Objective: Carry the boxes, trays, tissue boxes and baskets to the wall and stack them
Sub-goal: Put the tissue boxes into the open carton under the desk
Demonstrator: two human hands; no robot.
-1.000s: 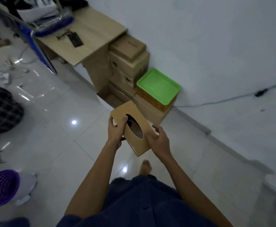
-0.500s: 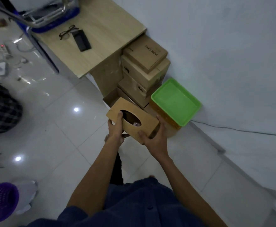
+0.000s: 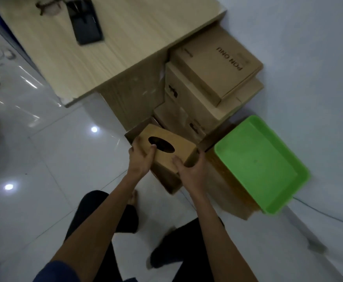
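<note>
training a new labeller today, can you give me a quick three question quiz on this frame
1. True or false: the left hand and the right hand both grip the wooden tissue box.
2. Where is the green tray? A in the left hand; B atop brown containers by the wall; C inside the tissue box.
3. What shape is the opening in the tissue box's top?
Key: 1 true; 2 B; 3 oval.
</note>
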